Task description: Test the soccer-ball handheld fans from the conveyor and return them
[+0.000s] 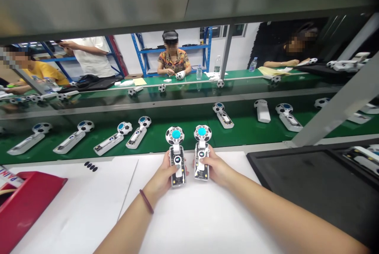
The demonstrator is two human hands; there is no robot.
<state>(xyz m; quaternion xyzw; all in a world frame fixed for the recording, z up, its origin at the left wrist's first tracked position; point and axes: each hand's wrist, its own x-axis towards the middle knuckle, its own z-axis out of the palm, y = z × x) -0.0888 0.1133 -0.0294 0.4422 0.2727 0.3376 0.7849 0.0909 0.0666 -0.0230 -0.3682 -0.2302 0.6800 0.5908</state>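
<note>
Two handheld devices with soccer-ball-patterned round heads are held upright side by side above the white work surface. My left hand (pixel 166 173) is closed round the left device (pixel 177 173), its thumb on the white front strip below a small round display. The right device (pixel 201 171) is in my right hand (pixel 214 165), whose thumb also presses the front near the display. Both heads show a bright blue round centre and face me. The two devices are slightly apart. Most of my fingers are hidden behind them.
Similar devices (pixel 110 143) lie along the green conveyor (pixel 189 119) ahead. A red bin (pixel 32 202) stands left, near several small black ovals (pixel 90 166). At right lie a black tray (pixel 314 190) and a slanted metal post (pixel 334 106). Several people sit or stand beyond the conveyor.
</note>
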